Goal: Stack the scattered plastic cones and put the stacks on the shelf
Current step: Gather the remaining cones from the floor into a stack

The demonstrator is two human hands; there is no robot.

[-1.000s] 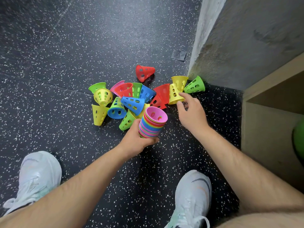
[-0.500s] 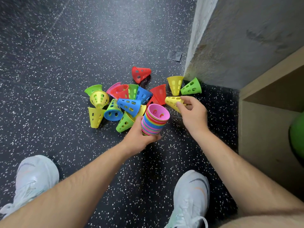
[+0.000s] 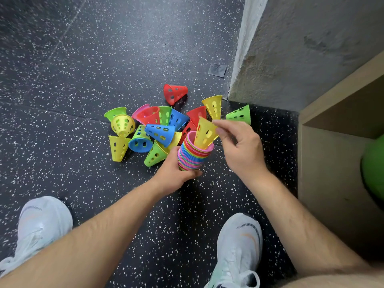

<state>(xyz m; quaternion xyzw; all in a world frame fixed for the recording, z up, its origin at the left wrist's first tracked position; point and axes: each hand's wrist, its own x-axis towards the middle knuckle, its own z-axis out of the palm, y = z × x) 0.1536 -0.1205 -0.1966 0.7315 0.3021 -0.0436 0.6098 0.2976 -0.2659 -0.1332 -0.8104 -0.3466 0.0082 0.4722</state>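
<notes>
Seen from above, a person crouches over a dark speckled floor (image 3: 83,59). The left hand (image 3: 172,173) has its grip wrapped round the lower part of a stack (image 3: 193,156) of nested cones in many colours, with its open mouth facing up. The right hand (image 3: 243,150) pinches a yellow cone (image 3: 204,132) by its wide rim between thumb and fingertips. The cone's narrow end sits inside the mouth of the stack, tilted and not yet pushed home.

Beyond the hands, loose cones (image 3: 160,132) in red, blue, green, yellow and pink lie heaped on the floor, most on their sides. At the right stands a wooden shelf (image 3: 324,163). Its visible compartment holds a green ball (image 3: 374,169), partly out of view, and no cones.

The cones look light, thin and fairly stiff, with smooth walls pierced by holes, so the rim seems the surest hold. The tall stack probably needs a firm hold low down, kept upright, or it could slide apart.
</notes>
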